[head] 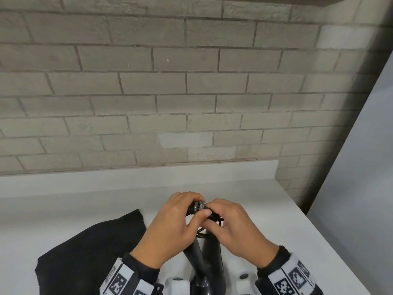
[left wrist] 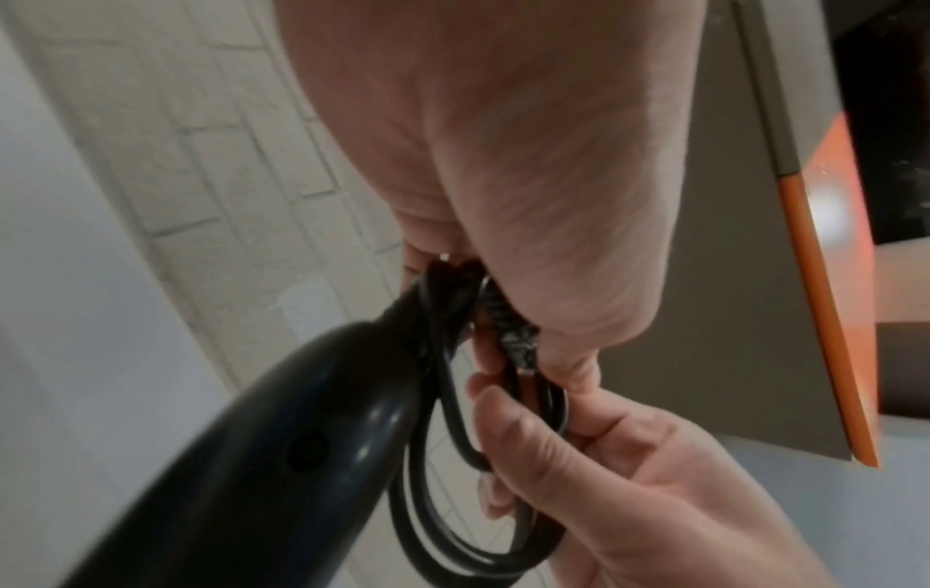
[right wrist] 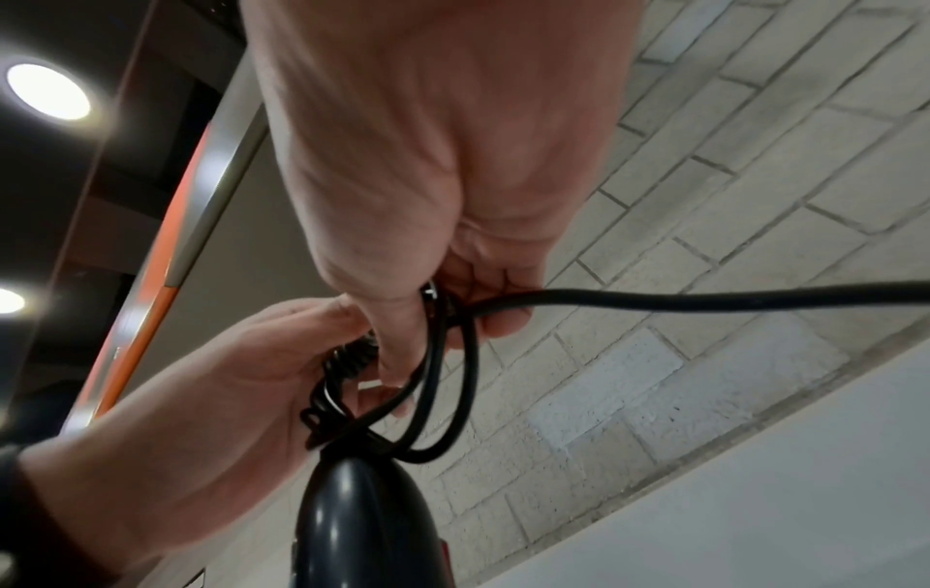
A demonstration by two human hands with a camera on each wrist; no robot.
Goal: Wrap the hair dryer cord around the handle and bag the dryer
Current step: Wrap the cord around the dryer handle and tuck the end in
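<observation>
A black hair dryer (head: 210, 258) lies on the white counter (head: 63, 199) between my wrists, handle pointing away from me. My left hand (head: 170, 226) grips the ribbed cord sleeve (head: 195, 206) at the tip of the handle. My right hand (head: 236, 231) pinches the black cord (head: 203, 233) right beside it. In the left wrist view, several cord loops (left wrist: 453, 417) hang from the handle end of the dryer (left wrist: 251, 457). In the right wrist view, one strand of cord (right wrist: 704, 298) runs off to the right from my right hand's fingers (right wrist: 503, 314). A black cloth bag (head: 89, 248) lies flat to the left.
A grey brick wall (head: 191, 92) rises behind the counter. A white panel (head: 361, 167) stands to the right, past the counter's right edge. An orange-edged cabinet (left wrist: 825, 318) hangs overhead.
</observation>
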